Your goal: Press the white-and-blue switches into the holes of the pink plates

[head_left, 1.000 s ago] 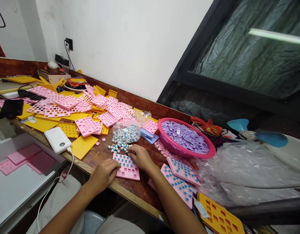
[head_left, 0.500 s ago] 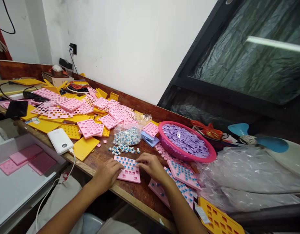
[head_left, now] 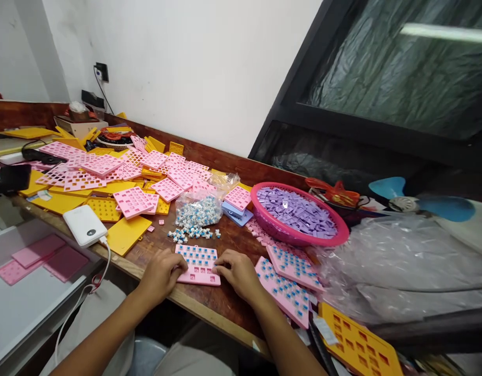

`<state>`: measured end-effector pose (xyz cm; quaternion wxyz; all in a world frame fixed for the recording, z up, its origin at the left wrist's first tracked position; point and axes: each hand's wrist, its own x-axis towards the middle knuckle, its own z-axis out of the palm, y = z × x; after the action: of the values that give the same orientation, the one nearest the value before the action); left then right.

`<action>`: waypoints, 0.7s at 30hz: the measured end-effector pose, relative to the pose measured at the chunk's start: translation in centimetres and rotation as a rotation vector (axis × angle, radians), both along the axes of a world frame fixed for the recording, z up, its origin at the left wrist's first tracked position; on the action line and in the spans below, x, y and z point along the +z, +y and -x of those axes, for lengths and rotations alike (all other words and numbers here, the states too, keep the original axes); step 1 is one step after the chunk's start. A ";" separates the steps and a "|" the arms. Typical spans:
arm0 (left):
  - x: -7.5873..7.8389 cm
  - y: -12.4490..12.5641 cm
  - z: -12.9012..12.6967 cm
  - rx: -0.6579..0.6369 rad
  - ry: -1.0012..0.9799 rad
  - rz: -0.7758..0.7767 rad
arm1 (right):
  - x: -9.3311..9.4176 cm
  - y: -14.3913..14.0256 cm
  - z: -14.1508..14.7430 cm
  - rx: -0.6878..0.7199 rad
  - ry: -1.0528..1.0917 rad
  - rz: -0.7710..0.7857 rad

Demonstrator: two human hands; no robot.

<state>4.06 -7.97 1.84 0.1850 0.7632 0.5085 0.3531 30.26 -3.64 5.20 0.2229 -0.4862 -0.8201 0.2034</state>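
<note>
I see my left hand (head_left: 162, 271) and right hand (head_left: 236, 271) with bent fingers pressing on one pink tray (head_left: 197, 263) lying at the desk (head_left: 221, 303) front edge. Two filled pink trays (head_left: 290, 277) lie right, one pink basket (head_left: 299, 215) behind.

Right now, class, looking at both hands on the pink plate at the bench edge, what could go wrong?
1. The pink plate lies close to the bench edge; a push from the left hand or right hand might slide it off.
2. The loose switches just behind it could scatter if a hand brushes them.
</note>
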 end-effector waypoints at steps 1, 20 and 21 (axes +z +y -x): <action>-0.1 0.0 0.0 0.000 -0.008 0.011 | 0.0 -0.1 0.0 -0.001 -0.008 -0.010; 4.6 7.3 0.3 0.198 0.475 0.175 | 1.0 -1.4 0.5 0.077 -0.367 -0.138; 4.6 7.8 0.1 0.193 0.498 0.208 | 0.9 -1.4 0.5 0.075 -0.332 -0.120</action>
<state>3.92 -0.16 6.47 0.0974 0.7515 0.6419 0.1169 29.79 -5.02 6.15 0.1052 -0.4683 -0.8737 0.0793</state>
